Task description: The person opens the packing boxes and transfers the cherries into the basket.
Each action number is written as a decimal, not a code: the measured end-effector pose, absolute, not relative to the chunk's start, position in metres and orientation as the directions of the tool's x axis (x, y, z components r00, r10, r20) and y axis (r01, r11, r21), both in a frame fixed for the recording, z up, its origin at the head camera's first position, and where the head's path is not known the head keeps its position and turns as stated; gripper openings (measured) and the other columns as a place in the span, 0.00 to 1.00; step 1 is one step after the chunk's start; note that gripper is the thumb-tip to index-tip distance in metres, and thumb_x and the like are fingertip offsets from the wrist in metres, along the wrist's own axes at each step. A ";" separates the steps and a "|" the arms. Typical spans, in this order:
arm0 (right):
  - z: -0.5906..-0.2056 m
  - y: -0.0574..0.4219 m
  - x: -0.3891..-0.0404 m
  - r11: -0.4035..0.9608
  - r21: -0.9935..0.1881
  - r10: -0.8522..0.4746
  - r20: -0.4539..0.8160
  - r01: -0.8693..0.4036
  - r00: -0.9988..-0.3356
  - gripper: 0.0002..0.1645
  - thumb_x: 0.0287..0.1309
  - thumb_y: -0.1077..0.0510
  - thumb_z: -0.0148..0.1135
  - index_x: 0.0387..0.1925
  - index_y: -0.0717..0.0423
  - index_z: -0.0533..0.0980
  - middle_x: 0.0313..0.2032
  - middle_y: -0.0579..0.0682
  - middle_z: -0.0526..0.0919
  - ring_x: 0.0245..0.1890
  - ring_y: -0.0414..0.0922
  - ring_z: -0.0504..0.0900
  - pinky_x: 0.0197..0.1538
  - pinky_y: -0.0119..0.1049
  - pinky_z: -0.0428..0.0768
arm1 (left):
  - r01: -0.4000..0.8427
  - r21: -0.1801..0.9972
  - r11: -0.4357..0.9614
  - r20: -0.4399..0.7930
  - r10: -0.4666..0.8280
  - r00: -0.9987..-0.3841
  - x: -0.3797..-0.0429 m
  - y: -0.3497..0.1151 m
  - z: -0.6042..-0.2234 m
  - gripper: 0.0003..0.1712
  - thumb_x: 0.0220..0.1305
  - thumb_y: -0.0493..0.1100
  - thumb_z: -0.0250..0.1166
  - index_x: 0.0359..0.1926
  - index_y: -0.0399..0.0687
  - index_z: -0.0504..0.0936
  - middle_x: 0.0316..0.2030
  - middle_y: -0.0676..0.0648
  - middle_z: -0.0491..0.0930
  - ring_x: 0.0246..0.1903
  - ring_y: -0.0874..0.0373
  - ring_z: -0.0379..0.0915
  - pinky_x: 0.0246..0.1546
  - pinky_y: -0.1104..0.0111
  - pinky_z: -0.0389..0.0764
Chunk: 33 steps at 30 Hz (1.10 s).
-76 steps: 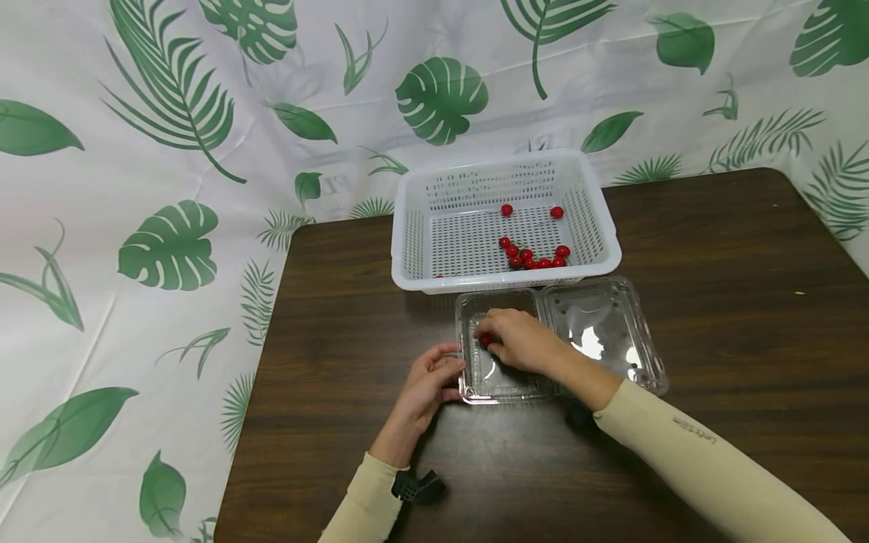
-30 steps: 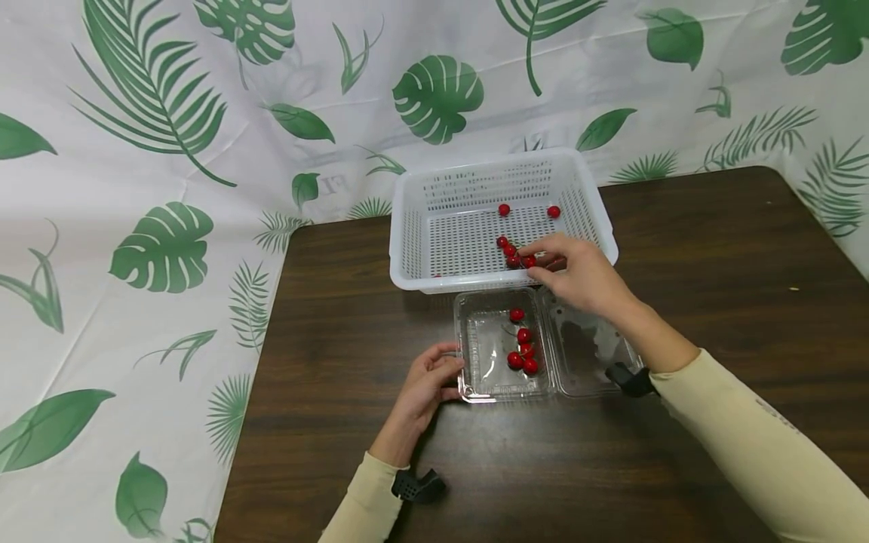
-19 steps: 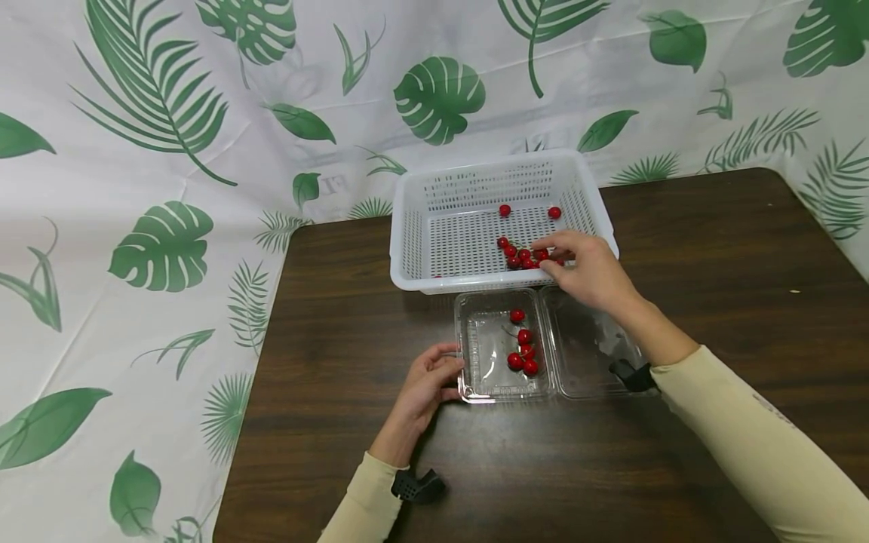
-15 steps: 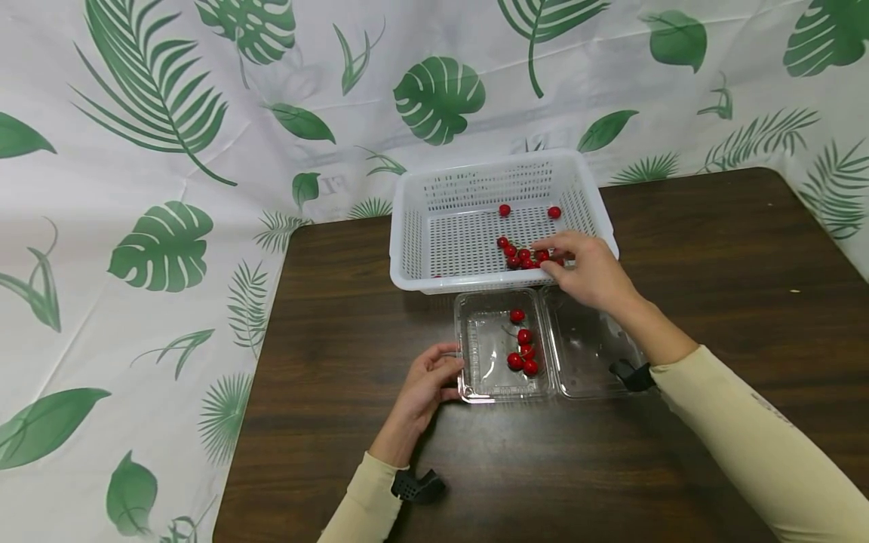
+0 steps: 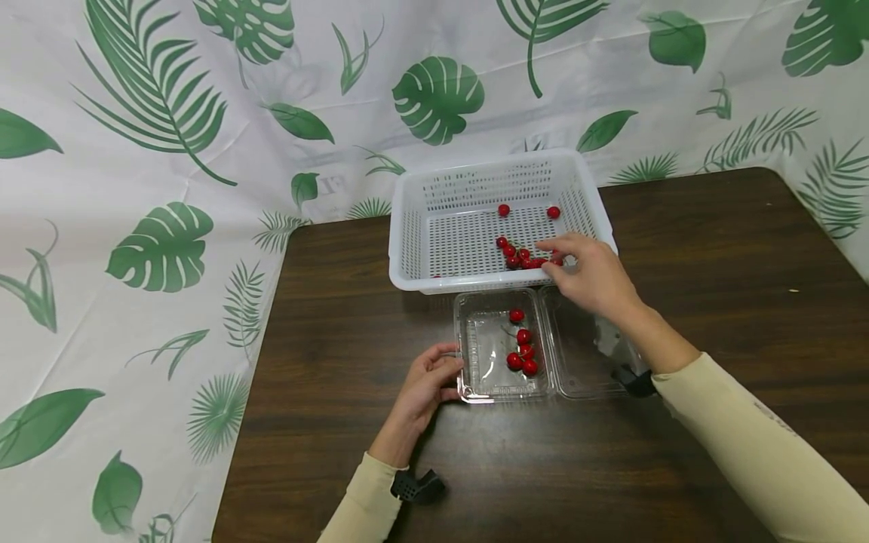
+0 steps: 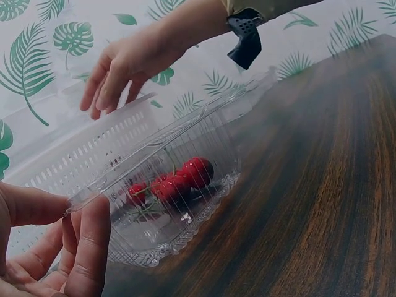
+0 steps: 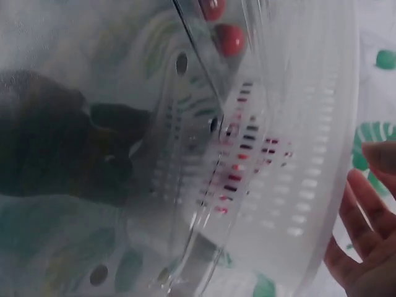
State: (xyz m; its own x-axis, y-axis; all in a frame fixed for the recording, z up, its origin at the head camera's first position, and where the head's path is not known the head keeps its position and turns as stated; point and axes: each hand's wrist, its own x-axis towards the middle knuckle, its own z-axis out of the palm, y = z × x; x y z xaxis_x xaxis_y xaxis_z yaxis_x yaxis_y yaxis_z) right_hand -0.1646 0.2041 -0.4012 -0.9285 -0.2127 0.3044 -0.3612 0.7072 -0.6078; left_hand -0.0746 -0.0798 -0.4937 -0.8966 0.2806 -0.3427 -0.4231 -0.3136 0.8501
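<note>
My left hand [image 5: 424, 385] pinches the left rim of a clear plastic clamshell container [image 5: 482, 377] between thumb and fingers, as the left wrist view also shows. Several red cherries [image 5: 524, 337] lie in the container's right half, some with green stems. My right hand [image 5: 591, 271] reaches over the near right rim of a white perforated basket [image 5: 434, 283]. Its thumb and fingers stand apart, close above a cluster of cherries [image 5: 513, 262]. No cherry shows in its grasp. The hand partly hides the cluster's right end.
The clamshell's lid [image 5: 584, 369] lies folded open on the right, under my right forearm. Two single cherries sit towards the basket's back. The dark wooden table [image 5: 326, 317] meets a leaf-print cloth [image 5: 258, 188] behind and at the left.
My right hand has left the container and moved up and right to the basket, then slightly right along the cluster, where a cherry has shifted. Several cherries now show in the container; my left hand stays put.
</note>
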 end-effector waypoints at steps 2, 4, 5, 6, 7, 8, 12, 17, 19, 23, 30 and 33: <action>-0.400 0.200 -0.160 0.696 -0.589 -0.230 0.357 -0.409 -0.905 0.18 0.55 0.65 0.69 0.49 0.58 0.82 0.45 0.55 0.83 0.44 0.53 0.79 0.47 0.52 0.78 | -0.422 0.850 -0.314 -0.343 0.277 -0.897 -0.074 -0.080 -0.494 0.23 0.63 0.32 0.61 0.58 0.29 0.68 0.34 0.45 0.79 0.30 0.57 0.78 0.23 0.69 0.83; -0.399 0.194 -0.154 0.684 -0.559 -0.272 0.401 -0.469 -0.875 0.17 0.54 0.66 0.70 0.48 0.58 0.83 0.44 0.53 0.83 0.44 0.51 0.79 0.46 0.50 0.79 | -0.421 0.850 -0.316 -0.343 0.275 -0.898 -0.074 -0.079 -0.494 0.23 0.63 0.32 0.61 0.58 0.29 0.68 0.34 0.44 0.79 0.30 0.57 0.78 0.22 0.69 0.83; -0.399 0.191 -0.150 0.675 -0.542 -0.305 0.413 -0.501 -0.858 0.17 0.54 0.66 0.70 0.47 0.58 0.83 0.43 0.53 0.83 0.42 0.50 0.80 0.44 0.48 0.80 | -0.419 0.852 -0.315 -0.341 0.275 -0.899 -0.074 -0.079 -0.493 0.23 0.63 0.32 0.61 0.58 0.29 0.68 0.34 0.44 0.79 0.30 0.57 0.78 0.22 0.69 0.83; -0.399 0.187 -0.147 0.667 -0.526 -0.344 0.411 -0.528 -0.844 0.16 0.53 0.66 0.70 0.46 0.57 0.83 0.41 0.52 0.83 0.40 0.49 0.80 0.42 0.46 0.80 | -0.420 0.851 -0.317 -0.342 0.274 -0.899 -0.074 -0.079 -0.493 0.23 0.63 0.32 0.61 0.58 0.29 0.68 0.34 0.44 0.79 0.30 0.57 0.78 0.22 0.69 0.83; -0.399 0.183 -0.143 0.660 -0.508 -0.390 0.398 -0.554 -0.830 0.16 0.53 0.65 0.71 0.46 0.57 0.83 0.40 0.51 0.83 0.38 0.47 0.80 0.39 0.44 0.79 | -0.419 0.851 -0.318 -0.341 0.273 -0.900 -0.074 -0.079 -0.494 0.23 0.63 0.32 0.61 0.58 0.29 0.69 0.34 0.44 0.79 0.30 0.57 0.78 0.22 0.69 0.83; -0.400 0.179 -0.139 0.655 -0.486 -0.444 0.373 -0.579 -0.815 0.16 0.54 0.65 0.71 0.46 0.56 0.83 0.39 0.49 0.83 0.36 0.46 0.80 0.37 0.43 0.79 | -0.417 0.852 -0.315 -0.339 0.275 -0.900 -0.074 -0.079 -0.493 0.23 0.63 0.32 0.61 0.58 0.29 0.68 0.34 0.44 0.79 0.30 0.57 0.78 0.23 0.69 0.83; -0.406 0.164 -0.124 0.642 -0.387 -0.649 0.186 -0.662 -0.738 0.15 0.53 0.60 0.73 0.45 0.52 0.84 0.39 0.45 0.82 0.33 0.44 0.79 0.36 0.41 0.80 | -0.416 0.854 -0.312 -0.339 0.273 -0.900 -0.073 -0.079 -0.494 0.21 0.63 0.32 0.61 0.56 0.31 0.70 0.34 0.44 0.79 0.30 0.57 0.78 0.23 0.69 0.83; -0.423 0.153 -0.112 0.626 -0.211 -0.763 0.030 -0.750 -0.645 0.15 0.48 0.57 0.76 0.41 0.52 0.85 0.36 0.46 0.81 0.38 0.47 0.80 0.40 0.46 0.80 | -0.418 0.852 -0.315 -0.341 0.272 -0.900 -0.073 -0.079 -0.494 0.20 0.63 0.32 0.62 0.55 0.33 0.71 0.35 0.44 0.79 0.30 0.56 0.78 0.23 0.68 0.83; -0.429 0.150 -0.109 0.624 -0.151 -0.776 0.001 -0.767 -0.631 0.14 0.47 0.57 0.76 0.38 0.51 0.84 0.33 0.45 0.80 0.36 0.47 0.79 0.39 0.45 0.77 | -0.421 0.851 -0.313 -0.342 0.276 -0.898 -0.073 -0.079 -0.494 0.20 0.63 0.32 0.62 0.56 0.32 0.71 0.35 0.44 0.79 0.31 0.57 0.78 0.24 0.68 0.83; -0.438 0.147 -0.107 0.619 -0.083 -0.785 -0.018 -0.781 -0.619 0.12 0.44 0.58 0.76 0.33 0.48 0.83 0.30 0.44 0.79 0.35 0.47 0.78 0.36 0.43 0.73 | -0.431 0.846 -0.314 -0.351 0.280 -0.894 -0.073 -0.079 -0.494 0.21 0.63 0.31 0.61 0.57 0.31 0.69 0.35 0.44 0.79 0.31 0.56 0.78 0.24 0.68 0.83; -0.445 0.142 -0.104 0.583 -0.056 -0.811 0.017 -0.810 -0.585 0.09 0.43 0.60 0.75 0.27 0.47 0.81 0.28 0.44 0.78 0.35 0.48 0.79 0.34 0.42 0.76 | -0.433 0.846 -0.311 -0.356 0.274 -0.893 -0.074 -0.079 -0.493 0.22 0.63 0.32 0.61 0.57 0.31 0.69 0.36 0.44 0.79 0.30 0.57 0.77 0.23 0.69 0.82; -0.447 0.141 -0.105 0.575 -0.113 -0.813 0.030 -0.810 -0.582 0.08 0.46 0.62 0.73 0.27 0.48 0.81 0.27 0.43 0.77 0.33 0.46 0.79 0.32 0.41 0.79 | -0.431 0.847 -0.310 -0.355 0.273 -0.894 -0.074 -0.080 -0.494 0.23 0.63 0.32 0.62 0.58 0.30 0.69 0.36 0.44 0.79 0.31 0.57 0.77 0.22 0.70 0.82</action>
